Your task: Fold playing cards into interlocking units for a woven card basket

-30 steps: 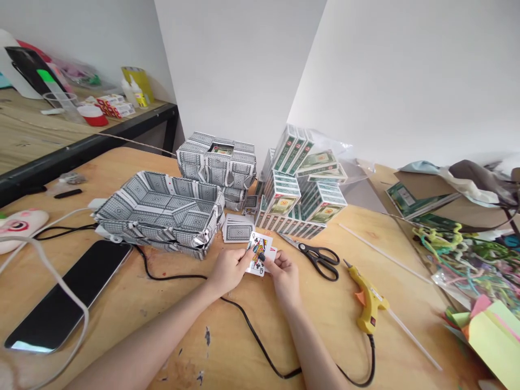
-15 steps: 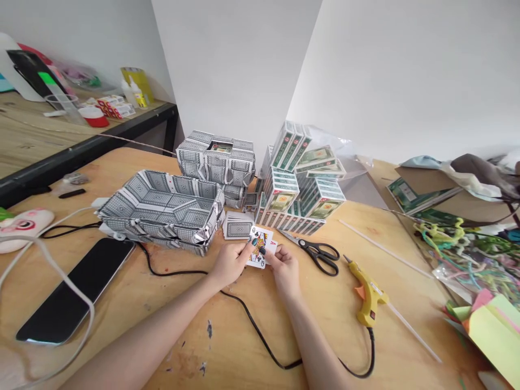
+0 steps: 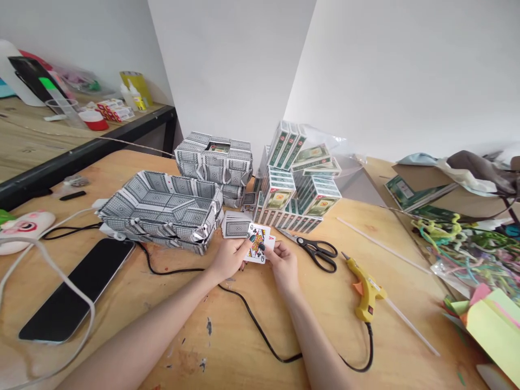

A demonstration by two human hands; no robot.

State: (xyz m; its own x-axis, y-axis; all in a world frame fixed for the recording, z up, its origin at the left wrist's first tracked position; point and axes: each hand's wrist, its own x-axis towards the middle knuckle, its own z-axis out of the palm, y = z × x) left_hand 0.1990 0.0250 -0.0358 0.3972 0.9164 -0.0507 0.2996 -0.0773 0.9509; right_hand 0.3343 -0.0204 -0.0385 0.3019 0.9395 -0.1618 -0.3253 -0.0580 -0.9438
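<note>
Between my hands are two overlapping playing cards, face up: a queen of clubs (image 3: 259,238) in front and a red ace (image 3: 270,239) partly behind it at the right. My left hand (image 3: 230,259) pinches the queen's left edge, thumb on top. From the other side, my right hand (image 3: 283,265) grips the cards with its thumb on the face and fingers bent behind. Just beyond them lies a fanned pile of cards (image 3: 236,225), backs up. An open tray made of folded playing cards (image 3: 162,203) stands to the left.
A lidded box of cards (image 3: 215,157) and stacked card packs (image 3: 280,189) stand at the back. Black scissors (image 3: 314,252) and a yellow glue gun (image 3: 368,295) lie right; its black cord crosses under my forearms. A phone (image 3: 77,292) and white cable lie left.
The ace has turned more upright behind the queen, and the two cards lie slightly lower in angle. Both hands keep their hold; the whole view has shifted a little.
</note>
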